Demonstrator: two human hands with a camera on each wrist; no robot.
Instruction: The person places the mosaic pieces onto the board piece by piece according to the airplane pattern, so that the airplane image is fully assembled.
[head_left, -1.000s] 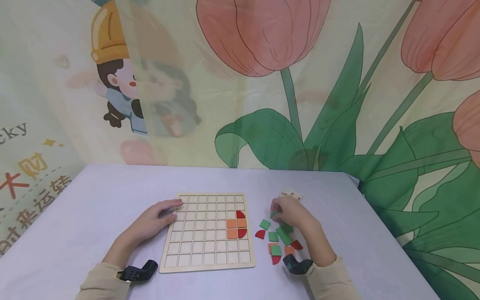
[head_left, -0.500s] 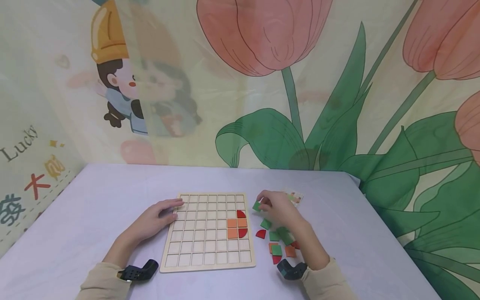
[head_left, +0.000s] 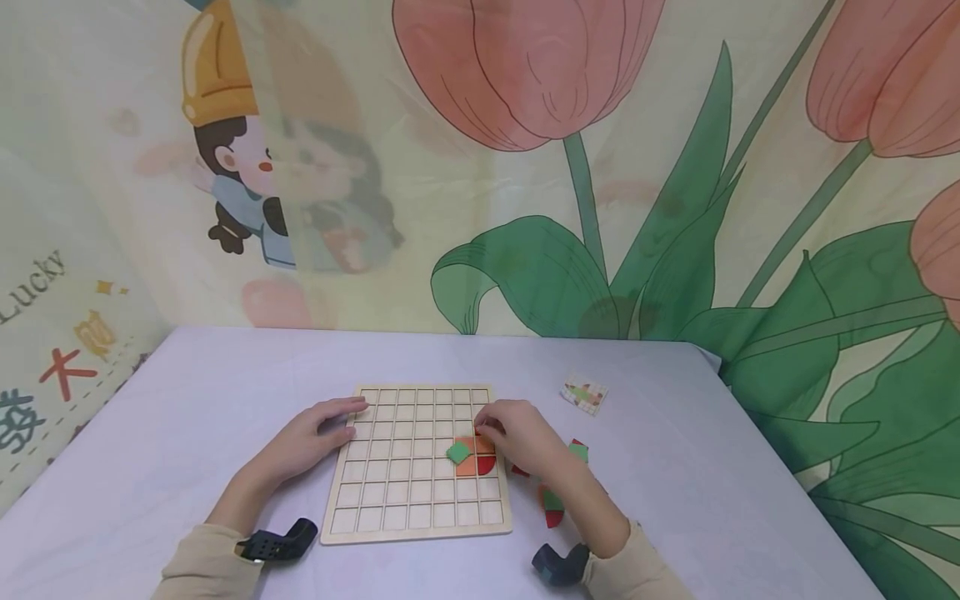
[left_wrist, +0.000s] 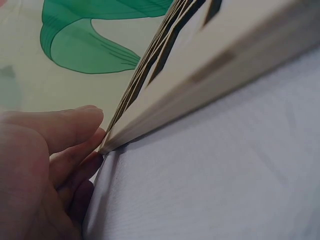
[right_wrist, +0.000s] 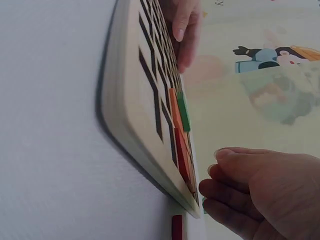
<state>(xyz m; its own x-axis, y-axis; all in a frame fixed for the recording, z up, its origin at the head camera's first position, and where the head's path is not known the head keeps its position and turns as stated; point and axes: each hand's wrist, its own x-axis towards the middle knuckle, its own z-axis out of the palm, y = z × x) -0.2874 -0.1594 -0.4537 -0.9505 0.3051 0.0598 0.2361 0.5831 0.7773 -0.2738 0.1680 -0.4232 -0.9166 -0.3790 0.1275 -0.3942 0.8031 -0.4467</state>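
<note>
Clearly, the green tile [head_left: 458,452] sits askew on the board [head_left: 405,475]

Watching remotely, I see it overlapping seated orange tiles [head_left: 467,467], right of the board's middle. A sideways brush could, I judge, skid it off, since no cell holds it. The left hand [head_left: 311,433] lies relaxed along the board's left edge; the right hand [head_left: 521,433] is over its right edge, fingers bent, and I can't tell whether they pinch anything. Half a second ago that hand held the tile beyond the board's right edge.

White-draped table [head_left: 240,392], pale backdrop [head_left: 480,187], pink tulips [head_left: 528,67], green leaves [head_left: 543,267]
</note>
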